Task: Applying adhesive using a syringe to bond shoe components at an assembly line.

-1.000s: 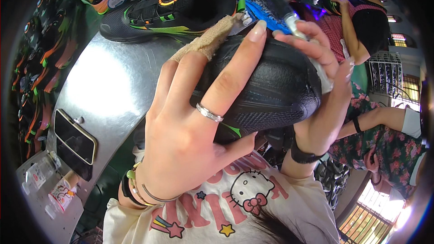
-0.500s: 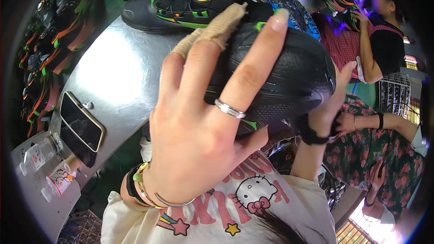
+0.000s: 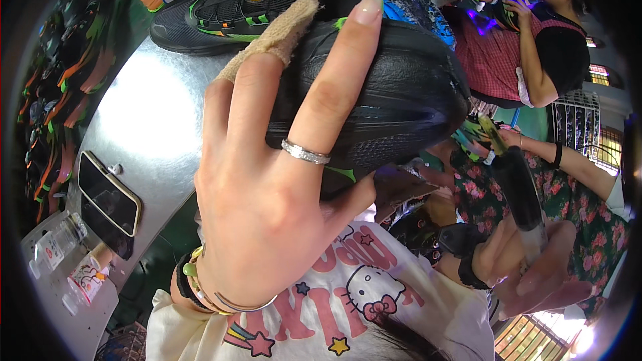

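My left hand [image 3: 261, 180] is spread over a black shoe [image 3: 394, 87], fingers across its top and thumb below, gripping it. Tan cloth sleeves cover some of its fingers. Off to the right, my right hand [image 3: 535, 267], partly blurred, is closed on a dark stick-shaped tool [image 3: 518, 184] with a yellowish tip pointing up. I cannot make out its exact kind. Another black shoe [image 3: 214, 17], with green accents and an orange-ringed dial, lies on its side just beyond the held one.
A shiny metal table [image 3: 144, 103] carries a phone [image 3: 110, 194]. Clear plastic bottles [image 3: 57, 247] stand at lower left. Many shoes [image 3: 50, 113] are piled along the left. At the right, co-workers sit close by, one in a floral apron [image 3: 568, 227].
My right hand has left the shoe's toe and moved down and right; the dark tool now shows in it. My left hand keeps its hold, and the shoe sits slightly farther left in view.
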Motion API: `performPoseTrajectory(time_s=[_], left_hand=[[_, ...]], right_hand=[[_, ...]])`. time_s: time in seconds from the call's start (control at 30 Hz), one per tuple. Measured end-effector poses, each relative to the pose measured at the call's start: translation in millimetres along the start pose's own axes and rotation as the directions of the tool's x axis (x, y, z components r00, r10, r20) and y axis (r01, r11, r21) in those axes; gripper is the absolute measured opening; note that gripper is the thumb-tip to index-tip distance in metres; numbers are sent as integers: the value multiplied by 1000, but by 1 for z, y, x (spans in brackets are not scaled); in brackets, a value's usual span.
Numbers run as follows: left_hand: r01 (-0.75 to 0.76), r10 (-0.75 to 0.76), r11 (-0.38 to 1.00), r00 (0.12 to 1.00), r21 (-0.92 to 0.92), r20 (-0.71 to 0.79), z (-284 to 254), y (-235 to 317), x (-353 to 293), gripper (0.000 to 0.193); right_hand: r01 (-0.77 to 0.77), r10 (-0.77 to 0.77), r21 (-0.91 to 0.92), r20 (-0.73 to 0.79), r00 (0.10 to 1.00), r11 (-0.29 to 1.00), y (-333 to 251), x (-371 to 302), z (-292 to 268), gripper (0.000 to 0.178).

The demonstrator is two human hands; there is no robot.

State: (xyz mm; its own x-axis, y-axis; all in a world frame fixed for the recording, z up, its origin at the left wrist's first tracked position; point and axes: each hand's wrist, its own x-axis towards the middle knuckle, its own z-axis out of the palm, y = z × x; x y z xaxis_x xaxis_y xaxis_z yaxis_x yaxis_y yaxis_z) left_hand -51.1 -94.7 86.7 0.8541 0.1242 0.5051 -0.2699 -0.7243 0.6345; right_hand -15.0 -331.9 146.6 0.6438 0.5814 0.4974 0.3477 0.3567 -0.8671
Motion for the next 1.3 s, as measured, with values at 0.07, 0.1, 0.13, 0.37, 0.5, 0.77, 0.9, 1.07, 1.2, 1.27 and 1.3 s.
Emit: performPoseTrajectory(time_s=[0.07,0.1,0.13,0.37,0.5,0.77,0.9,1.07,1.2,1.27,1.3], left_hand=[[9,-9,1000,1000,16,7,-2,1,-1,98],[14,-15,1000,1000,28,15,-2,1,-1,98],[15,-15,1000,1000,27,15,-2,2,-1,98],[20,-20,999,1000,26,14,-1,2,-1,96],[15,-17,999,999,37,29,-1,3,-1,96],[-1,1,1000,1000,14,-8,1,-1,-1,96],[10,-10,1000,1000,6,-7,2,1,0,96],[2,-2,1000,1000,25,1,1,1,0,96],[-4,5,1000,1000,15,-13,2,0,1,96],[-2,2,1000,1000,12,-19,2,1,0,96],[-4,4,1000,1000,4,-22,3,0,0,96]], right_hand=[[-65,65,4,-13,998,998,0,-1,2,81],[-66,66,3,-12,998,998,1,-2,2,81],[-37,38,46,-19,999,998,2,-2,2,76],[-27,31,-140,23,999,990,-2,-1,0,83],[-68,72,-130,26,997,989,-3,1,0,80],[-92,97,-108,38,995,990,0,2,0,73],[-66,75,-196,41,996,978,-2,-6,-7,63],[35,59,-540,156,986,841,-17,-21,-22,43],[152,-26,-887,157,987,436,-9,-26,-15,36],[185,-65,-967,176,982,177,-9,-30,-15,33],[189,-82,-981,186,979,36,-8,-32,-15,32]])
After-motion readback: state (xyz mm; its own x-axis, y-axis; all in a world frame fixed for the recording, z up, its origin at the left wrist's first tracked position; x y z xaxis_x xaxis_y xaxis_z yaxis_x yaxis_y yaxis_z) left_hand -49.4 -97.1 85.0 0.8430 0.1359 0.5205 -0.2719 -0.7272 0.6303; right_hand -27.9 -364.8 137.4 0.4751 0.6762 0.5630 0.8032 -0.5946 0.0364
